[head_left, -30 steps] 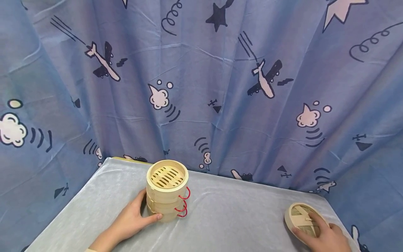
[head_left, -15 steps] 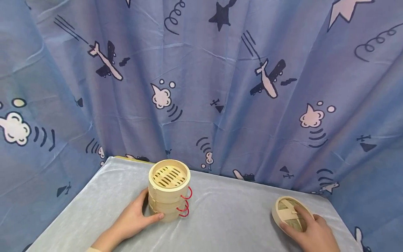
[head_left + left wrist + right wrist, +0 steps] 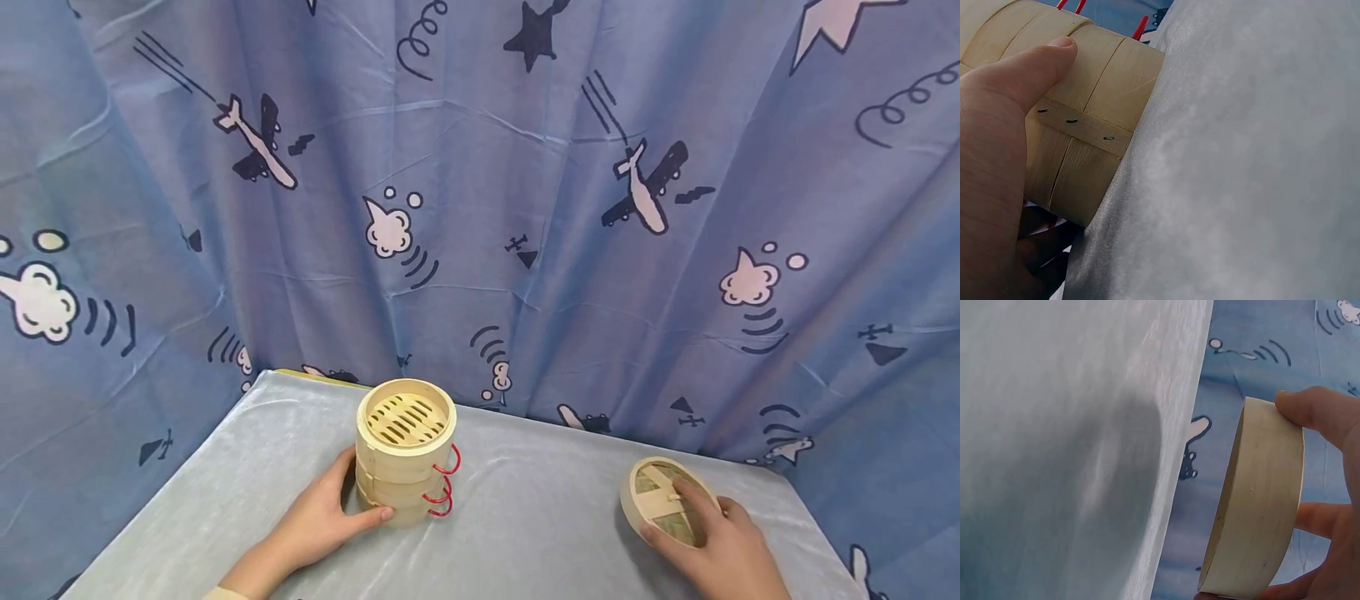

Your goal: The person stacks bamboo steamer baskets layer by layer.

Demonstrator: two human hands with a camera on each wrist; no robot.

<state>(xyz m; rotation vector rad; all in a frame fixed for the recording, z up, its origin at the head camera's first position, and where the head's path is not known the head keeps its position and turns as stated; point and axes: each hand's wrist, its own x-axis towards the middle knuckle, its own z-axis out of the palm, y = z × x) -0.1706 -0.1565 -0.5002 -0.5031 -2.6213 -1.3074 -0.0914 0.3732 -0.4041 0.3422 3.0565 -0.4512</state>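
A stack of bamboo steamer baskets (image 3: 405,467) stands upright on the table, its slatted top tier uncovered and red loops on its right side. My left hand (image 3: 318,518) grips the stack low on its left, thumb across the front; in the left wrist view the thumb (image 3: 1041,65) presses the bamboo wall, and the other fingers are partly hidden behind it. To the right, my right hand (image 3: 723,542) holds the round bamboo steamer lid (image 3: 654,500) by its edge, tilted. The right wrist view shows the lid (image 3: 1260,500) raised off the cloth, its shadow below.
A pale grey velvety cloth covers the table (image 3: 525,500). Behind and at both sides hangs a blue curtain (image 3: 480,208) printed with planes, clouds and stars. A yellow strip (image 3: 315,377) shows along the table's back left edge.
My right hand has carried the lid leftward and slightly away from me, towards the stack. The left hand keeps its grip on the stack; the whole head view has shifted a little.
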